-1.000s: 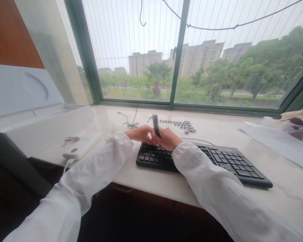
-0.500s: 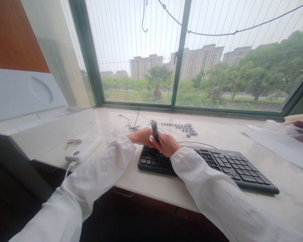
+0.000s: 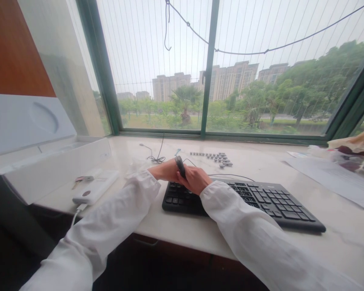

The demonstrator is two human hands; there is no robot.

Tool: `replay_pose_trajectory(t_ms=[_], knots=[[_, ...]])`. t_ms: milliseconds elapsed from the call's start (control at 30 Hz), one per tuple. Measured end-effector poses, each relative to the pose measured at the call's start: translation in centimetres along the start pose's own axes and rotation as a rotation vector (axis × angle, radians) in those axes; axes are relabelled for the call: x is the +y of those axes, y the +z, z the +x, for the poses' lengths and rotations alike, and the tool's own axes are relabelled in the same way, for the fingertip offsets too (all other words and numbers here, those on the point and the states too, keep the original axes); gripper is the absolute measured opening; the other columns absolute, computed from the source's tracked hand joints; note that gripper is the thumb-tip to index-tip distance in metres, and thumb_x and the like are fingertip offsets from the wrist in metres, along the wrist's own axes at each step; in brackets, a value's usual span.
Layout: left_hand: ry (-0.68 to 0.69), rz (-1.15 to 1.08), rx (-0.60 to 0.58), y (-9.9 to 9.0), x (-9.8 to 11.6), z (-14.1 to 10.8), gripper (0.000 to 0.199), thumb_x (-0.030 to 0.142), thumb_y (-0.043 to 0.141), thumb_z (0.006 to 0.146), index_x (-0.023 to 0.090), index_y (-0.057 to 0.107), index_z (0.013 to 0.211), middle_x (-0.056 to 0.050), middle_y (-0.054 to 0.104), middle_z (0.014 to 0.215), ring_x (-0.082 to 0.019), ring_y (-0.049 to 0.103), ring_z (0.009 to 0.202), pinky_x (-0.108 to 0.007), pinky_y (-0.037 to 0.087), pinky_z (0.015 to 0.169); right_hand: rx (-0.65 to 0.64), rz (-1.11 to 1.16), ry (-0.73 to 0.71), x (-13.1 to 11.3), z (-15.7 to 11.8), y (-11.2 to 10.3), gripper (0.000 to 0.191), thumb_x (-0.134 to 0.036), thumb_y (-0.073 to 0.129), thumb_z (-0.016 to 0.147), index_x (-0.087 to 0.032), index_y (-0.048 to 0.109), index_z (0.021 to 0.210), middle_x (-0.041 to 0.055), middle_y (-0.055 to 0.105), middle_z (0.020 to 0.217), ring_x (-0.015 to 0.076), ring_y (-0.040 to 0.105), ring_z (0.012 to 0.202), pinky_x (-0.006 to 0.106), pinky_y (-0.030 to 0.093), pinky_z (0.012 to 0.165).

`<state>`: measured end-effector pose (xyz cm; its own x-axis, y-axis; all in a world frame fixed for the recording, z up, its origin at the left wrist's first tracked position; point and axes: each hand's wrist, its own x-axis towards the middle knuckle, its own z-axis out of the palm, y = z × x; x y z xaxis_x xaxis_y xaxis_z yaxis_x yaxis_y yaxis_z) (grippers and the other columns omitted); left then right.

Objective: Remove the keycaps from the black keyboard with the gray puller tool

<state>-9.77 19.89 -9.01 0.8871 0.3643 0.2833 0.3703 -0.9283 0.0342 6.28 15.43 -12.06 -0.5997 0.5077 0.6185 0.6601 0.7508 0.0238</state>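
Beneath left hand (image 3: pixel 167 170) and right hand (image 3: pixel 196 179) lay one black keyboard (image 3: pixel 273 202), its left half under the fingers. Right: curled round a dark tool (image 3: pixel 180 166). Left: partly hidden; spread and hold I could not tell.

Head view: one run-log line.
right hand: grips dark tool | left hand: alongside, at keyboard | keycaps: laid out beyond keyboard

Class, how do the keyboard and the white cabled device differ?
The keyboard is black; the cabled device is white. The keyboard is much longer than the cabled device. The right hand is over the keyboard, not the cabled device. Both rest on the tabletop.
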Motion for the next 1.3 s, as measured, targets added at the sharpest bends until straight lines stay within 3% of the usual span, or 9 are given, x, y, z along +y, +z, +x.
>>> replay_pose_trajectory(t_ms=[267, 533, 800, 1300], knots=[[0.015, -0.02, -0.003, 0.1, -0.2, -0.1, 0.011, 0.021, 0.058, 0.069, 0.012, 0.055, 0.063, 0.001, 0.053, 0.059, -0.009, 0.039, 0.055, -0.024, 0.036, 0.056, 0.011, 0.005, 0.011, -0.1, 0.0, -0.2, 0.026, -0.034, 0.038, 0.095, -0.014, 0.05, 0.108, 0.0064, 0.066, 0.078, 0.0175, 0.061, 0.069, 0.026, 0.042, 0.062], [-0.106, 0.023, -0.011, -0.5, 0.9, 0.1, 0.011, 0.021, 0.065, 0.062, 0.014, 0.057, 0.059, 0.001, 0.053, 0.055, -0.01, 0.041, 0.053, -0.024, 0.036, 0.054, -0.018, 0.017, 0.065, -0.2, 0.0, -0.4, 0.021, -0.034, 0.037, 0.096, -0.017, 0.049, 0.092, 0.0065, 0.066, 0.079, 0.0166, 0.062, 0.071, 0.025, 0.041, 0.063], [-0.111, -0.008, 0.051, 0.0, 0.1, -0.8, 0.015, 0.026, 0.07, 0.063, 0.014, 0.066, 0.07, 0.001, 0.06, 0.061, -0.01, 0.049, 0.057, -0.022, 0.039, 0.057, -0.017, 0.027, 0.1, -0.1, -0.1, -0.2, 0.026, -0.038, 0.035, 0.097, -0.016, 0.049, 0.098, 0.0066, 0.067, 0.081, 0.0169, 0.063, 0.07, 0.026, 0.04, 0.062], [-0.193, -0.029, 0.023, -0.1, 0.7, -0.6, 0.019, 0.026, 0.073, 0.058, 0.015, 0.067, 0.071, 0.002, 0.061, 0.063, -0.011, 0.049, 0.059, -0.022, 0.037, 0.057, -0.008, 0.012, 0.127, -0.3, -0.1, -0.4, 0.029, -0.038, 0.034, 0.097, -0.015, 0.052, 0.096, 0.0081, 0.067, 0.08, 0.0178, 0.063, 0.072, 0.026, 0.042, 0.065]])
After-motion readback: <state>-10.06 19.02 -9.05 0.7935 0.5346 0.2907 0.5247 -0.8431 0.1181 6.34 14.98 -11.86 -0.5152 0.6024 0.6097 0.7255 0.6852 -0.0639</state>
